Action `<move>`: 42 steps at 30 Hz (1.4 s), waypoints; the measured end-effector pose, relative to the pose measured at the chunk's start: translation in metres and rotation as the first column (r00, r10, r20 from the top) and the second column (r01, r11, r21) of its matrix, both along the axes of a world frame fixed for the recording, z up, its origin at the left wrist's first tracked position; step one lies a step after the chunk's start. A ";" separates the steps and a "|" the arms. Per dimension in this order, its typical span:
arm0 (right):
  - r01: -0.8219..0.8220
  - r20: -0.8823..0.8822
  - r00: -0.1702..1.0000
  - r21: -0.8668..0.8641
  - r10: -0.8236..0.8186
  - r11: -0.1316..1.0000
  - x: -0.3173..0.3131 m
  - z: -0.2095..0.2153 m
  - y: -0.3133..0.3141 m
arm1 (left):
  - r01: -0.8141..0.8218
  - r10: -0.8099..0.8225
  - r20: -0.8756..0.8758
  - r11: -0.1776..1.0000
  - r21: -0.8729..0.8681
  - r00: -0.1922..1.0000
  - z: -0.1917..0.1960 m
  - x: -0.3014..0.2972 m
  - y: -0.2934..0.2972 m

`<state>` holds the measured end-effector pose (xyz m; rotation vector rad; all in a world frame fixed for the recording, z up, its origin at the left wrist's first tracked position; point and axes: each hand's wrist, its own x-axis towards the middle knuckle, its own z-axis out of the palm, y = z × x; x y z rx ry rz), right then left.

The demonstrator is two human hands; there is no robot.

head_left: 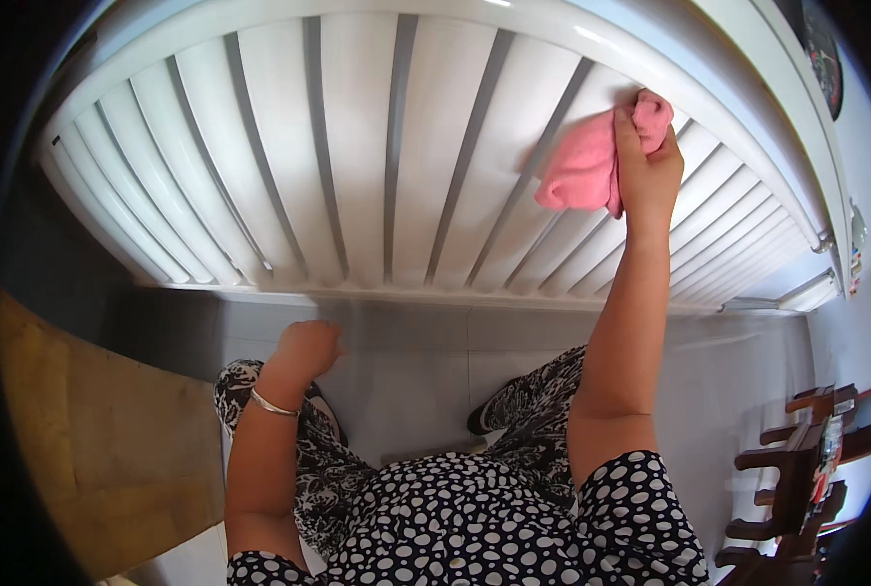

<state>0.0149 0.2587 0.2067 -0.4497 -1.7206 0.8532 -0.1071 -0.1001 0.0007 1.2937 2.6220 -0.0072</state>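
Note:
A pink cloth, bunched and folded, is gripped in my right hand. The hand presses it against the slats near the top rail of a white slatted panel, right of its middle. Part of the cloth pokes out above the thumb, and the rest hangs down to the left over the slats. My left hand, with a bracelet on the wrist, hovers below the panel's lower edge over my left leg. Its fingers are loosely curled, and nothing shows in them.
Grey floor tiles lie under the panel. On the left is a yellowish wooden surface. Dark brown wooden furniture with objects on it stands at the right. A white ledge runs behind the panel at upper right.

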 end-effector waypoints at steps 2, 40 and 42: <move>0.013 0.028 1.000 0.026 -0.013 1.000 -0.002 -0.025 0.005 | 0.013 -0.013 0.013 1.000 0.012 1.000 0.001 0.002 0.001; 0.039 0.023 0.999 0.186 -0.044 0.982 0.003 -0.061 -0.042 | -0.020 0.017 0.050 0.998 0.065 0.999 0.010 -0.002 -0.003; 0.062 -0.067 0.997 0.283 -0.045 0.957 -0.009 -0.022 -0.044 | -0.018 0.013 0.060 0.997 0.082 0.998 0.005 -0.004 -0.005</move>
